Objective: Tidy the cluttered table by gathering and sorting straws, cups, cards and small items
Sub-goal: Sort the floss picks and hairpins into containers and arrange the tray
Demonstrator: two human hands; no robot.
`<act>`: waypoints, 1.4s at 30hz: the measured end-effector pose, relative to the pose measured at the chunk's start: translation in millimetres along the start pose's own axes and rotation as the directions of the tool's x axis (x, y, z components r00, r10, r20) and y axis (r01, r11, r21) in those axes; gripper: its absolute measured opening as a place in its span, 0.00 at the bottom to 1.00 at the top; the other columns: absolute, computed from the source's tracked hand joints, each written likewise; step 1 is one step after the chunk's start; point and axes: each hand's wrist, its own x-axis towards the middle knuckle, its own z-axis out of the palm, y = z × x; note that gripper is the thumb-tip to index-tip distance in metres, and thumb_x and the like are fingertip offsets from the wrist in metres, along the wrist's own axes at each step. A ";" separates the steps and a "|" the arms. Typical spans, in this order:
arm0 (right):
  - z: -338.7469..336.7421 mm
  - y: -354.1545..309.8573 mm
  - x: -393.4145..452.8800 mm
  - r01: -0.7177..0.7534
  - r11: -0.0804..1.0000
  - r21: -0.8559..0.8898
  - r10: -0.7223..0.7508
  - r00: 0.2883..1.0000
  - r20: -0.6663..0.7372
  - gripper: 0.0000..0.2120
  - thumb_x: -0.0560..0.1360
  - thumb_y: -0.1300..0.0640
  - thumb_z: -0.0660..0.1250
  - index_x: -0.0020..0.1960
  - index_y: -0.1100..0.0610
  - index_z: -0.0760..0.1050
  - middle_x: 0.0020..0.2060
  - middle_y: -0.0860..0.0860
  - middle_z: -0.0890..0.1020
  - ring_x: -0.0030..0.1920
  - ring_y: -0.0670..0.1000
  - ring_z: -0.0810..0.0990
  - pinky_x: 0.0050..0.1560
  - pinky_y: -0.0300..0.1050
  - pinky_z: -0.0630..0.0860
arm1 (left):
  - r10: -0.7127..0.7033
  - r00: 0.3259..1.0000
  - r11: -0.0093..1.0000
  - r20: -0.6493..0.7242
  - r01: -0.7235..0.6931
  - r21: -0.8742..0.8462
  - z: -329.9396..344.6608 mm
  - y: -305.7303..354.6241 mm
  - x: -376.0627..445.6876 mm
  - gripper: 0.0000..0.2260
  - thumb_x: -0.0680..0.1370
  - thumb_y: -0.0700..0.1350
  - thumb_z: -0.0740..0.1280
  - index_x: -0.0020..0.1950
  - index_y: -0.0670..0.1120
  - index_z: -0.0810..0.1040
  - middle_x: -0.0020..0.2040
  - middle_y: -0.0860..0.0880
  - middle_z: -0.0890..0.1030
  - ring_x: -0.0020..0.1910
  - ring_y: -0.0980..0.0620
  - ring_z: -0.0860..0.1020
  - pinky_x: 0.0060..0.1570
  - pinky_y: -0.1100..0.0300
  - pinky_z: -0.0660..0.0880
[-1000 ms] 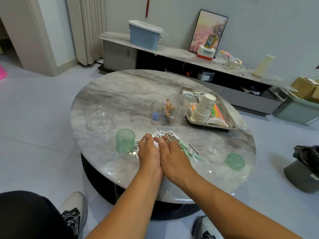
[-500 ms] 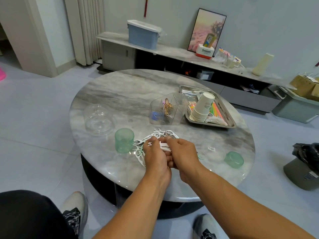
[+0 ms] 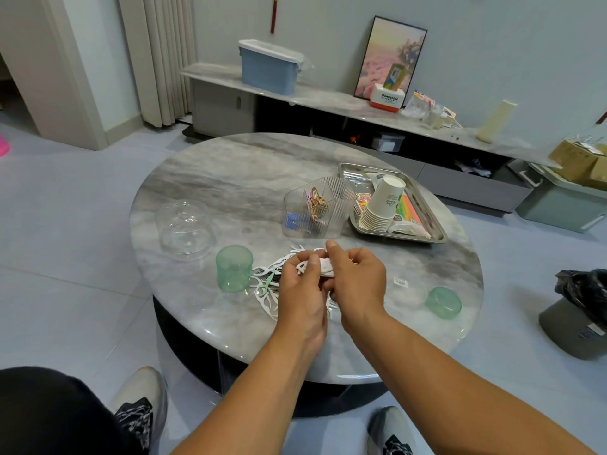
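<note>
- On the round marble bench [image 3: 230, 178], near its front edge, a scatter of white and green floss picks [image 3: 267, 287] is being gathered.
- The steel tray [image 3: 437, 229] with stacked paper cups [image 3: 381, 205] stands well behind.
- The green cup [image 3: 234, 268] stands just beside the picks.
- A white bundle is pinched by the left hand [image 3: 303, 290] and right hand [image 3: 356, 277]; stray picks should be swept together before lifting.
</note>
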 end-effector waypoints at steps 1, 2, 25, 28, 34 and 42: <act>2.2 0.9 -1.2 -0.003 1.000 -0.005 0.003 1.000 0.022 0.16 0.77 0.46 0.70 0.43 0.59 0.76 0.25 0.53 0.81 0.23 0.50 0.78 0.33 0.49 0.74 | 0.013 1.000 0.999 -0.012 -0.012 0.033 -1.2 0.0 1.3 0.04 0.85 0.41 0.61 0.55 0.46 0.75 0.44 0.47 0.85 0.34 0.53 0.80 0.32 0.61 0.77; 3.8 1.5 -1.7 -0.002 1.000 -0.024 0.003 0.999 0.043 0.16 0.79 0.47 0.68 0.43 0.59 0.76 0.26 0.53 0.82 0.24 0.50 0.79 0.34 0.52 0.77 | 0.027 0.999 0.997 -0.027 -0.025 0.066 -2.4 -0.8 2.2 0.05 0.85 0.41 0.60 0.55 0.47 0.76 0.44 0.48 0.84 0.34 0.53 0.80 0.32 0.61 0.77; 14.3 -2.1 5.2 -0.010 0.995 0.102 -0.014 0.975 0.224 0.12 0.73 0.53 0.77 0.42 0.59 0.77 0.29 0.56 0.82 0.28 0.51 0.77 0.33 0.46 0.76 | -0.034 0.999 0.995 -0.014 0.035 0.090 -18.8 6.3 14.7 0.10 0.86 0.43 0.59 0.63 0.42 0.77 0.44 0.42 0.85 0.42 0.49 0.82 0.45 0.56 0.81; 12.8 -5.0 6.8 -0.059 0.987 0.152 0.015 0.962 0.274 0.11 0.73 0.56 0.77 0.42 0.60 0.76 0.27 0.54 0.80 0.26 0.49 0.76 0.28 0.41 0.74 | -0.012 1.000 0.990 0.007 0.011 0.141 -22.9 9.6 16.9 0.10 0.85 0.45 0.61 0.64 0.43 0.77 0.47 0.42 0.86 0.44 0.49 0.85 0.45 0.56 0.82; -0.1 -18.5 19.5 -0.163 0.955 0.248 0.098 0.962 0.253 0.11 0.74 0.60 0.77 0.45 0.60 0.74 0.25 0.52 0.79 0.25 0.46 0.75 0.26 0.37 0.74 | 0.376 0.925 0.801 0.051 -0.352 0.484 -38.2 33.9 23.2 0.08 0.84 0.49 0.64 0.62 0.58 0.73 0.59 0.50 0.81 0.57 0.55 0.81 0.60 0.56 0.78; -7.2 -16.8 30.1 -0.275 0.910 0.311 0.218 0.954 0.207 0.12 0.75 0.60 0.76 0.43 0.59 0.72 0.33 0.56 0.76 0.28 0.48 0.74 0.26 0.35 0.74 | 0.735 0.679 0.287 0.001 -0.311 0.906 -77.6 45.5 32.0 0.42 0.67 0.50 0.82 0.76 0.47 0.65 0.73 0.46 0.69 0.73 0.45 0.65 0.72 0.48 0.63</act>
